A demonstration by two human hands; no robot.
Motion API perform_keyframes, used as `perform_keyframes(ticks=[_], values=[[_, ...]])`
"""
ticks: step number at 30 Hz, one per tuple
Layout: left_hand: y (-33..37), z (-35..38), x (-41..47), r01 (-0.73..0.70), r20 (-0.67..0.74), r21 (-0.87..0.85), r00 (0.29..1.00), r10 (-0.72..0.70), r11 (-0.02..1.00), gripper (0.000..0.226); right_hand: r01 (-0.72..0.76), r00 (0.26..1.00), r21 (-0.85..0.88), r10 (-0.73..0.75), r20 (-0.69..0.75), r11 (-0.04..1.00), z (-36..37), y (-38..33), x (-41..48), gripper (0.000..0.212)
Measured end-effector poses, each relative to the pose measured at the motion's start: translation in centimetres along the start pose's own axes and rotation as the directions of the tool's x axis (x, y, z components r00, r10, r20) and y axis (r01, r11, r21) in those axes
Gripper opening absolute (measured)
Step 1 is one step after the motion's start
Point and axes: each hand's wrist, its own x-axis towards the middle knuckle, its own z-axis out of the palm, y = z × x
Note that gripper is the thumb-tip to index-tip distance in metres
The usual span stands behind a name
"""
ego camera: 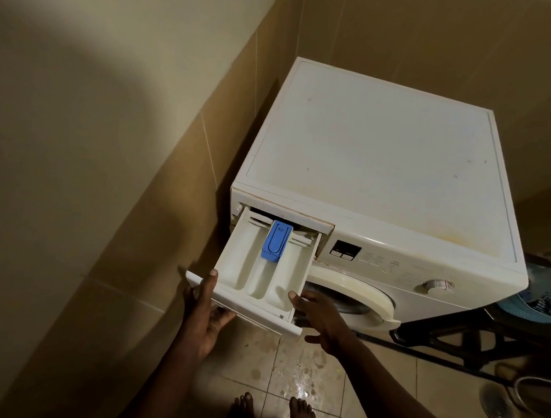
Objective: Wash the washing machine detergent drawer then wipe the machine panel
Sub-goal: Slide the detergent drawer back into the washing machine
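Observation:
A white front-loading washing machine (372, 157) stands in a tiled corner. Its white detergent drawer (245, 266) is pulled most of the way out of the slot at the panel's left, and a blue insert (276, 241) sits in the middle compartment. My left hand (205, 312) grips the drawer's front left corner, thumb on top and fingers underneath. My right hand (319, 316) holds the drawer's right front side, thumb against its wall. The control panel (395, 269) with a small display and a round dial (438, 285) lies to the right of the drawer.
Tiled walls close in on the left and behind. The floor tiles (306, 371) below the drawer are wet. A blue basin (546, 299) on a dark stand sits right of the machine. A floor drain (495, 403) and a hose lie at the lower right. My bare feet (272, 415) stand below.

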Motion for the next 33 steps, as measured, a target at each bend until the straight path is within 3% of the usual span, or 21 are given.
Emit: perform_keyframes(ticks=[5,12,16,20,30,33], values=[[0.2,-0.1,-0.1,-0.009,0.004,0.005,1.0,0.009,1.0,0.06,-0.018,1.0,-0.002,0.018,0.014,1.0,0.2,0.1,-0.1,0.021],[-1.4,0.0,-0.5,-0.03,-0.068,-0.026,0.997,0.028,0.999,0.072,-0.001,0.999,-0.012,0.001,0.033,1.0,-0.8,0.3,0.0,0.006],[-2.1,-0.3,-0.2,0.003,-0.03,-0.048,1.0,-0.005,0.999,0.072,-0.027,1.0,-0.051,0.027,0.007,0.998,-1.3,-0.4,0.8,0.025],[-1.6,-0.9,0.4,0.064,0.04,0.006,0.997,-0.064,0.998,0.094,-0.031,0.999,-0.062,0.033,0.022,0.998,-1.4,-0.5,1.0,0.026],[-0.1,-1.3,0.2,0.129,0.049,0.048,0.99,-0.131,0.99,0.078,-0.01,0.999,-0.027,0.011,0.042,1.0,-0.9,0.2,0.1,0.033],[-0.2,-0.9,0.1,0.13,0.058,0.042,0.99,-0.132,0.991,0.085,0.01,1.0,-0.081,-0.009,0.016,0.997,-1.3,0.0,0.2,0.039]])
